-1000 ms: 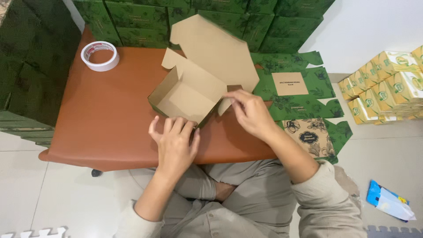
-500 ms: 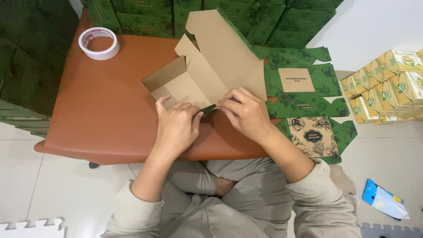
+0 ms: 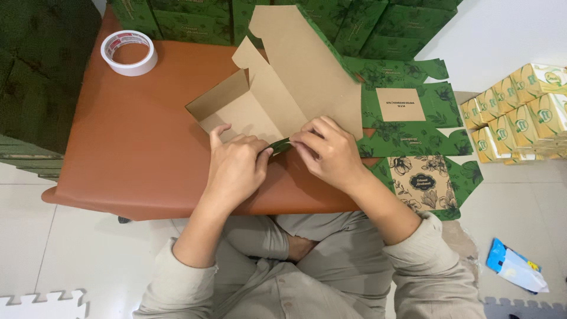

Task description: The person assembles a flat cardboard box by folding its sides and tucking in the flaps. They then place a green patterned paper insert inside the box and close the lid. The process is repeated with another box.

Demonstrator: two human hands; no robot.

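A half-folded cardboard box lies at the centre of the frame on a low brown table. Its inside is plain matte kraft brown, its outside dark green with a leaf print, and its flat panels and flaps stand up at angles along sharp creases. The near edge of the box sits right under the fingers: the left hand and the right hand meet there, both with fingertips closed in a pinch on a narrow green flap between them.

To the right of the box, flat unfolded green box blanks lie spread over the table's edge, one with a brown floral square. A roll of white tape rests at the upper left of the table. Stacks of green boxes line the top of the frame, and yellow cartons stand at the right edge. A blue and white packet lies on the floor, lower right.
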